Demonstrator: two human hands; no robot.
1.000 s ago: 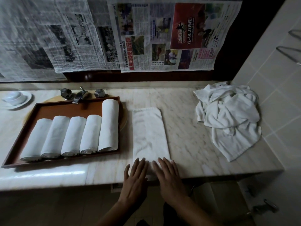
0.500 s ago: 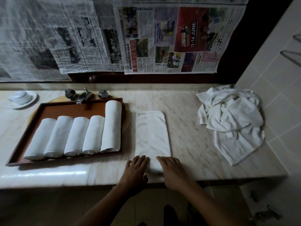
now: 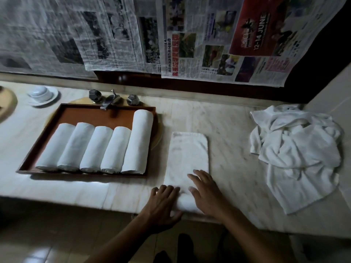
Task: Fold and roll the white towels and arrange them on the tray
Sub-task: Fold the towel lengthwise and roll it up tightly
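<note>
On the marble counter [image 3: 233, 130], a loose pile of white towels [image 3: 296, 154] lies at the right. At the left is the brown tray [image 3: 85, 114] with five rolled towels [image 3: 95, 149] side by side. Between them lies the folded towel [image 3: 189, 156], its near end rolled up. The left hand [image 3: 161, 204] cups that roll, fingers over it and thumb behind. The right hand [image 3: 207, 194] presses on it, fingers spread flat.

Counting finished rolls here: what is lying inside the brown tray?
Five rolled white towels lie side by side in the tray, the rightmost longest. Bare floor shows behind them; the floor beneath the rolls is covered.
</note>
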